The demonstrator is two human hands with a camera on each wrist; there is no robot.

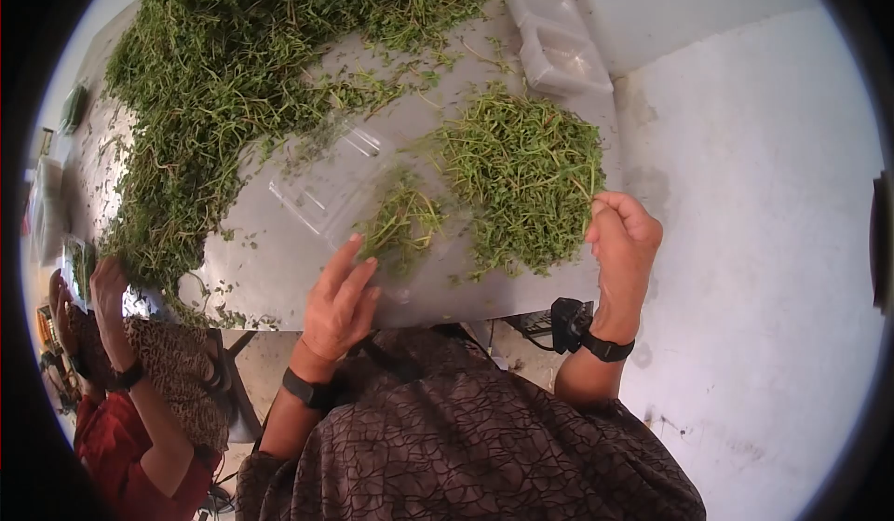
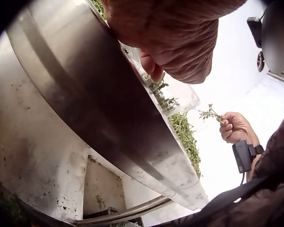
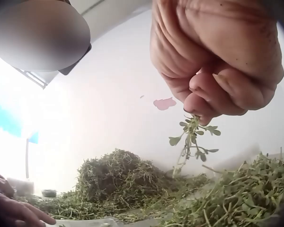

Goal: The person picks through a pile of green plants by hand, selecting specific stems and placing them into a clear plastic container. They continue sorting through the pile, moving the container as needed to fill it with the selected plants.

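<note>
My right hand (image 1: 626, 242) pinches a small leafy green sprig, seen clearly as a sprig (image 3: 194, 139) in the right wrist view, held above the smaller heap of greens (image 1: 526, 181). The left hand (image 1: 340, 307) has its fingers extended at the near side of a clear plastic container (image 1: 326, 181) with some greens (image 1: 405, 218) in its near part. In the left wrist view the left hand (image 2: 165, 38) is close to the container's greens; whether it touches them I cannot tell.
A large heap of greens (image 1: 214, 83) covers the table's left and far side. Clear containers (image 1: 563, 51) stand at the far right edge, beside a white wall (image 1: 745, 195). Another person's hands (image 1: 110, 297) are at the left, near packed containers (image 1: 79, 265).
</note>
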